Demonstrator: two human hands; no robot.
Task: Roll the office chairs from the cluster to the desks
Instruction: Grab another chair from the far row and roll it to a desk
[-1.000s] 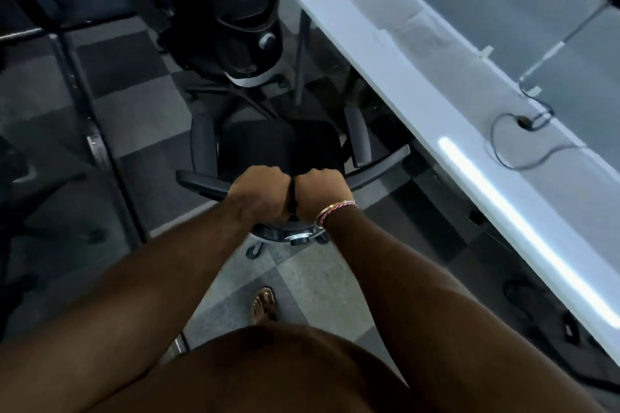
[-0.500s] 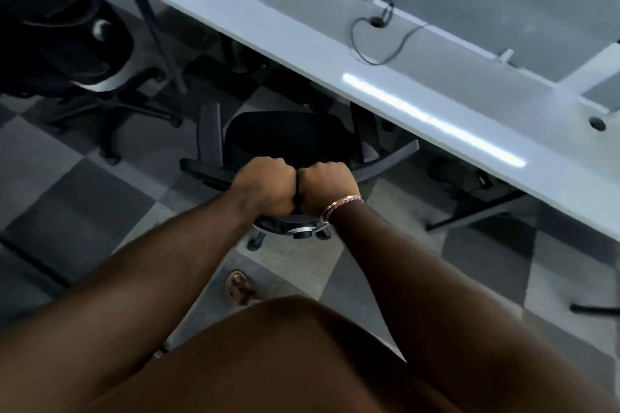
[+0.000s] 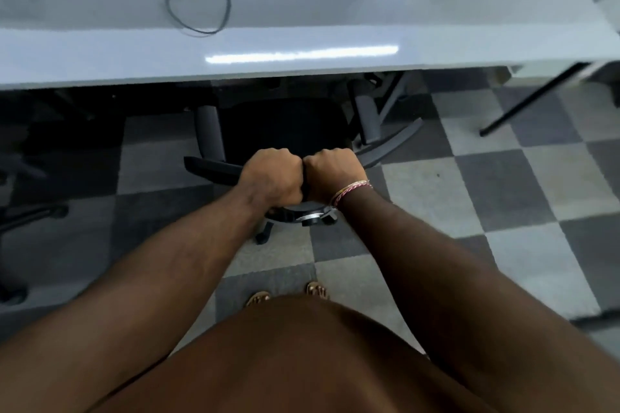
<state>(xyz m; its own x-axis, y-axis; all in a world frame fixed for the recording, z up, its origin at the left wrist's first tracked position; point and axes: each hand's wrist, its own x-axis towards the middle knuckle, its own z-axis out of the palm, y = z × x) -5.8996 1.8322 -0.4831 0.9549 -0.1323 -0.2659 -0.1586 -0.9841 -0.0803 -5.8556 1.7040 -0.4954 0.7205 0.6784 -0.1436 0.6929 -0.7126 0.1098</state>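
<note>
A black office chair (image 3: 285, 126) with grey armrests faces the white desk (image 3: 302, 20), its seat partly under the desk's front edge. My left hand (image 3: 272, 178) and my right hand (image 3: 333, 174) sit fist to fist and grip the top of the chair's backrest. The middle of the backrest is hidden under my fists; its ends stick out on both sides. A castor of the chair shows below my hands.
A thin black cable (image 3: 198, 7) loops on the desk from a grommet hole. A dark desk leg (image 3: 533, 99) slants at the right. Part of another chair's base (image 3: 30, 214) lies at the left. The floor is grey checkered carpet (image 3: 496, 198).
The chair and I have swung round to face the desk squarely, and the seat has gone under its edge. The other black chair has left the view. My grip is the same.
</note>
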